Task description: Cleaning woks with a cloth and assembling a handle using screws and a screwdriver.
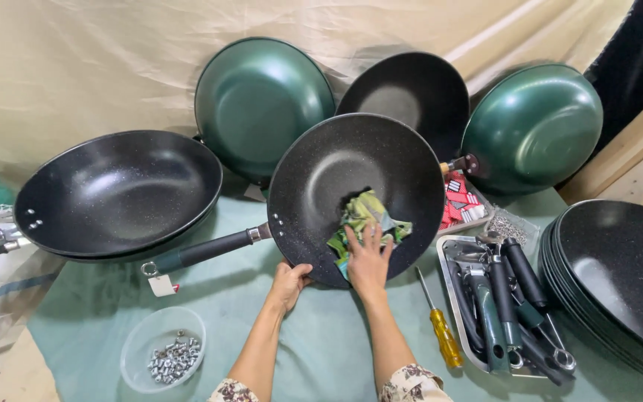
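Pressing green cloth inside tilted black wok, right hand is laid flat, grip open; wok's near rim is clasped by left hand, w/ yellow screwdriver just right of wok.

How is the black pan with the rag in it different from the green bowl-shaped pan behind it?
The black speckled pan shows its dark inside; the green round pan shows its shiny green outside. The black one has a handle in view and holds a green rag; the green one shows neither. Both are round and tilted up.

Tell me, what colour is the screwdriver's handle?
Yellow. The screwdriver lies right of the right hand, clear in the head view.
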